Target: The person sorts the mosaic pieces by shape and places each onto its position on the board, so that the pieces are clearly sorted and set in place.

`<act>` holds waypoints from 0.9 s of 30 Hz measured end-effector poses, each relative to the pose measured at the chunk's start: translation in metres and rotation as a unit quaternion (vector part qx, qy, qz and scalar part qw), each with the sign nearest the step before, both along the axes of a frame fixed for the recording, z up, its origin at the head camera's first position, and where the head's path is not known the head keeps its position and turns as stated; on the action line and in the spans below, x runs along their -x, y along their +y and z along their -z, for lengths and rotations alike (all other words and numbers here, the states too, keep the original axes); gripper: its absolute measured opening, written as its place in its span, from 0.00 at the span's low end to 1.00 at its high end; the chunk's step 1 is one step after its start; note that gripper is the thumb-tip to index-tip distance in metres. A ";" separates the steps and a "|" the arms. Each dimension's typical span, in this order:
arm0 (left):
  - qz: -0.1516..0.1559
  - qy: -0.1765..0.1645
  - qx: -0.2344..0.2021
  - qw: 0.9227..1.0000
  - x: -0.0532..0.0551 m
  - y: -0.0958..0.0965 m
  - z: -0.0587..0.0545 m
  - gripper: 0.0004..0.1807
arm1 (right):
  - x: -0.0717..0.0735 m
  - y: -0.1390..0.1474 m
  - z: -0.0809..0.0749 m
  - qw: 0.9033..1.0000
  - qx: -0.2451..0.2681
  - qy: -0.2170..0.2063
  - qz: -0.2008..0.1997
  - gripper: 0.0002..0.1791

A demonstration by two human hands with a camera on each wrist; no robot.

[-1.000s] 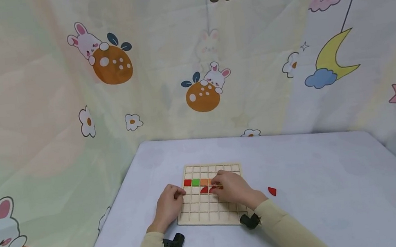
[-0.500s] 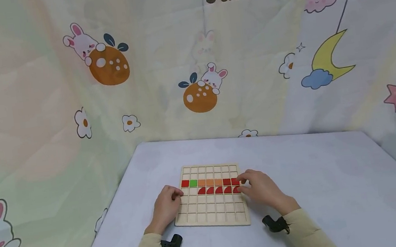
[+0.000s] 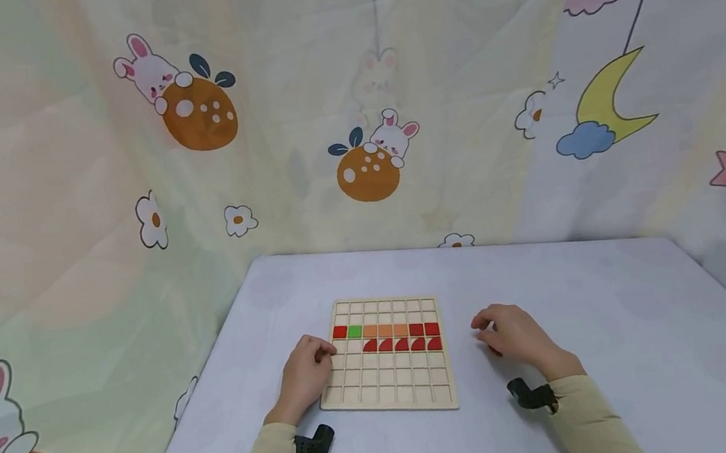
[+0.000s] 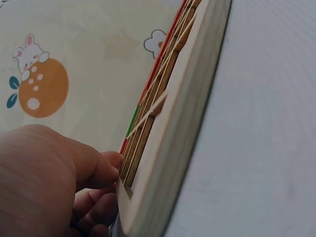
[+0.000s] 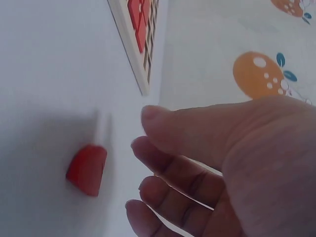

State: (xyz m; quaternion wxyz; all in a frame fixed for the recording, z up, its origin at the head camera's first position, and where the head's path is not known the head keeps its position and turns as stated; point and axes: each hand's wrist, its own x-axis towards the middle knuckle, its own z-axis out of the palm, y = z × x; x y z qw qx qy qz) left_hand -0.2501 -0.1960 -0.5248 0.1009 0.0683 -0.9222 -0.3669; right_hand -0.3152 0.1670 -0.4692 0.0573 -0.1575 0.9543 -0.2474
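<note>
A square wooden grid board (image 3: 392, 381) lies on the table. One row holds a red tile (image 3: 340, 332), a green tile (image 3: 355, 332), three orange tiles (image 3: 385, 330) and two darker red ones. Several red quarter-circle pieces (image 3: 402, 345) sit in the row below. My left hand (image 3: 305, 376) holds the board's left edge with thumb and fingertips, as the left wrist view shows close up. My right hand (image 3: 519, 336) hovers right of the board, fingers loosely bent around nothing. Beside its fingertips, a loose red quarter-circle piece (image 5: 88, 170) lies on the table; the hand hides it in the head view.
A white cloth-covered table (image 3: 545, 272) extends around the board. Behind and to the left hangs a printed curtain (image 3: 290, 77) with rabbits and oranges. Each wrist wears a black camera mount, such as the right one (image 3: 531, 393).
My right hand has moved from the grid's rows off the board's right side to the loose red piece. More red pieces show in the rows now uncovered. My left hand stays at the edge.
</note>
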 end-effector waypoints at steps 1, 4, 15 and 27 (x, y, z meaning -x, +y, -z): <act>0.000 0.001 0.001 1.000 0.000 0.000 0.000 0.07 | 0.001 0.003 0.000 1.000 0.001 -0.007 0.001 0.08; 0.001 0.003 0.001 1.000 0.000 0.000 0.000 0.07 | 0.003 0.010 0.001 1.000 -0.002 -0.014 -0.003 0.08; 0.003 0.006 0.007 1.000 0.000 0.000 0.000 0.08 | 0.001 0.021 0.004 0.997 -0.017 -0.067 -0.030 0.16; 0.008 0.009 0.004 1.000 0.000 -0.001 -0.001 0.07 | 0.002 0.021 0.006 0.997 -0.003 -0.076 -0.003 0.12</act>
